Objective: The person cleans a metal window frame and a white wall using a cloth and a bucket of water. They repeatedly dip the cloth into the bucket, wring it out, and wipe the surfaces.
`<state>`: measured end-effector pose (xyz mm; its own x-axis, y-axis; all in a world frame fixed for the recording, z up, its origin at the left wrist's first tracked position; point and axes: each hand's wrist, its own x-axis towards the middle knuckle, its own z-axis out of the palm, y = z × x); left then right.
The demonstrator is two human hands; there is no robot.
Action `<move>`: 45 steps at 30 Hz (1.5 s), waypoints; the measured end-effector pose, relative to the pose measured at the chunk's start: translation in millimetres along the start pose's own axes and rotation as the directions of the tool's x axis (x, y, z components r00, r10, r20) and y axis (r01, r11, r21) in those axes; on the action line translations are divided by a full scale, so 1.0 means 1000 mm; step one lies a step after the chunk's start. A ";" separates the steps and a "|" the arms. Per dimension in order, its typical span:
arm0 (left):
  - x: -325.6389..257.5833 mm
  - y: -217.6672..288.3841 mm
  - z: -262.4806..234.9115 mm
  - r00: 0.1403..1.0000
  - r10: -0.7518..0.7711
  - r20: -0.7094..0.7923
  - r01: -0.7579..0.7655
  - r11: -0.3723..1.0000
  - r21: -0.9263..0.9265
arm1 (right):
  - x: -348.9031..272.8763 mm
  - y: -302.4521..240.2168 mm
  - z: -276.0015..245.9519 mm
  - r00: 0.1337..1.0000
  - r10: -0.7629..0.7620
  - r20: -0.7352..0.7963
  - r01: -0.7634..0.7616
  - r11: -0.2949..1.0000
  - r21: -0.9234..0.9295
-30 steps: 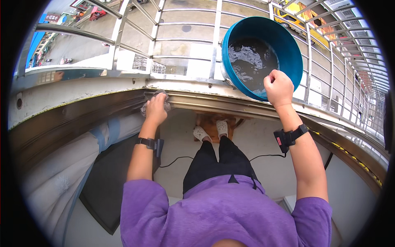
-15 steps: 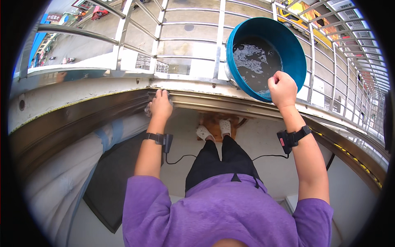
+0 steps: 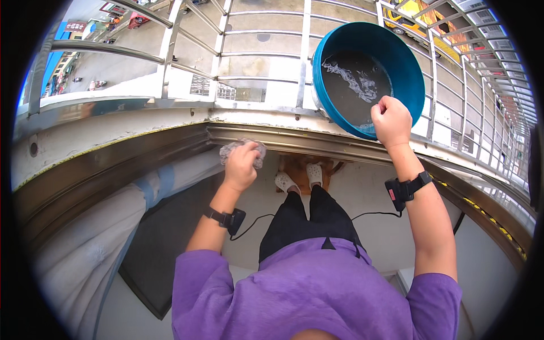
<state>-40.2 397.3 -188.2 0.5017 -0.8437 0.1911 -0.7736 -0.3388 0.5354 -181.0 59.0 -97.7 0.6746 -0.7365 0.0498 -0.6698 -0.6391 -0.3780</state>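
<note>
While the right hand (image 3: 391,120) is closed in a fist over the near rim of the blue basin (image 3: 408,73), the basin stands tipped on the ledge against the metal railing (image 3: 266,56), its mouth turned toward the person. Dark water with streaks of white foam lies pooled in it, just beyond that hand. Since only one hand steadies it, the likely trouble is the basin rocking further and slopping the water over the rim by the fist, onto the ledge or down toward the feet below; a wet grip slipping would do the same. The street lies past the railing beyond both hands, so a push outward could send water over. The left hand (image 3: 241,167) is curled shut around a crumpled pale cloth (image 3: 242,151), pressing it on the brown window track (image 3: 170,153) well to the left of the basin.
</note>
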 end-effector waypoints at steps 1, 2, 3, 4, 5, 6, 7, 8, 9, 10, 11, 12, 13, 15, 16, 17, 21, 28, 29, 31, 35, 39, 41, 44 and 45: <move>0.004 0.015 -0.002 1.000 0.028 0.002 -0.028 0.999 -0.029 | 0.001 0.000 0.001 1.000 0.002 0.001 -0.002 1.000 -0.005; 0.007 0.028 -0.003 0.998 0.056 0.004 -0.056 0.997 -0.059 | 0.001 0.000 0.001 1.000 0.005 0.002 -0.005 1.000 -0.011; 0.009 0.039 -0.002 0.998 0.061 0.029 -0.059 0.997 -0.055 | 0.001 0.000 0.000 1.000 0.005 0.004 -0.005 1.000 -0.007; 0.007 0.040 0.003 0.995 0.074 0.068 -0.069 0.995 -0.067 | 0.002 -0.001 0.000 1.000 0.001 0.005 -0.001 1.000 -0.001; 0.009 0.038 0.000 0.993 0.072 0.091 -0.072 0.997 -0.013 | 0.003 -0.001 0.000 1.000 -0.003 0.005 0.003 1.000 0.004; 0.012 0.033 -0.004 0.990 0.074 0.120 -0.079 0.996 0.036 | 0.001 0.000 -0.001 1.000 0.002 0.006 -0.002 1.000 0.006; 0.014 0.022 -0.007 0.994 0.044 0.097 -0.052 0.995 0.080 | 0.001 0.001 -0.001 1.000 -0.005 -0.009 0.005 1.000 0.012; 0.015 0.007 -0.009 0.998 -0.006 0.063 -0.004 0.989 0.150 | 0.002 0.001 0.000 1.000 -0.010 -0.024 0.010 1.000 0.017; 0.012 -0.017 -0.008 0.990 -0.084 0.109 0.062 0.979 0.192 | 0.001 0.002 0.000 0.999 -0.011 -0.037 0.011 1.000 0.017; 0.010 -0.033 -0.009 0.981 -0.172 0.087 0.140 0.946 0.293 | -0.001 0.002 0.001 0.999 -0.015 -0.030 0.016 1.000 0.020; 0.003 -0.062 -0.001 0.978 -0.193 0.079 0.157 0.931 0.331 | -0.001 0.001 0.001 0.999 -0.021 -0.024 0.021 1.000 0.021; -0.008 -0.089 0.012 0.933 -0.321 0.164 0.241 0.894 0.378 | 0.000 -0.001 0.001 0.999 -0.032 -0.023 0.032 0.999 0.026; -0.006 -0.088 0.020 0.929 -0.337 0.151 0.238 0.859 0.454 | 0.001 0.000 0.001 1.000 -0.029 -0.007 0.029 0.999 0.026; -0.002 -0.082 0.036 0.925 -0.349 0.149 0.222 0.817 0.532 | 0.003 0.000 0.002 0.999 -0.032 -0.024 0.032 0.999 0.006; 0.000 -0.076 0.043 0.923 -0.346 0.170 0.206 0.815 0.541 | 0.000 0.000 0.002 0.999 -0.028 -0.028 0.028 1.000 0.000; 0.002 -0.066 0.052 0.920 -0.343 0.190 0.189 0.813 0.550 | 0.000 0.001 0.003 0.999 -0.008 -0.040 0.009 1.000 0.008; 0.032 0.040 0.115 0.914 -0.151 0.376 -0.021 0.909 0.417 | 0.001 0.000 0.001 1.000 0.021 -0.009 -0.021 1.000 -0.005; 0.037 0.063 0.125 0.981 -0.031 0.191 0.060 0.988 -0.146 | 0.001 0.000 0.001 1.000 0.003 -0.014 -0.003 1.000 -0.004; 0.039 0.056 0.098 0.990 -0.105 0.095 0.114 0.990 -0.087 | 0.002 0.002 0.001 1.000 0.008 -0.020 -0.008 1.000 -0.001; 0.035 0.024 0.055 0.977 -0.179 -0.116 0.180 0.984 0.001 | 0.001 0.005 0.003 0.999 0.005 -0.039 -0.005 1.000 -0.011; 0.016 -0.045 0.033 0.944 -0.316 0.093 0.264 0.894 0.361 | -0.001 -0.001 -0.002 1.000 0.009 -0.011 -0.009 1.000 -0.016; 0.027 -0.012 0.069 0.958 -0.144 0.250 0.016 0.892 0.453 | -0.001 0.000 -0.002 1.000 0.012 -0.011 -0.012 1.000 -0.028; 0.034 0.016 0.104 0.968 -0.073 0.242 -0.031 0.916 0.400 | 0.000 -0.001 -0.001 1.000 0.011 -0.009 -0.011 1.000 -0.023; 0.055 0.066 0.131 0.936 0.060 0.348 -0.150 0.959 0.239 | 0.000 0.000 0.000 1.000 0.002 -0.021 -0.003 0.999 -0.033; 0.057 0.079 0.134 0.933 0.132 0.334 -0.188 0.972 0.142 | 0.000 0.001 0.000 1.000 -0.005 -0.021 0.004 1.000 -0.021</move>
<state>-124.7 267.0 -245.8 0.2368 -0.9712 -0.0257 -0.9014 -0.2295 0.3673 -181.1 58.6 -98.0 0.6711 -0.7379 0.0714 -0.6733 -0.6470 -0.3578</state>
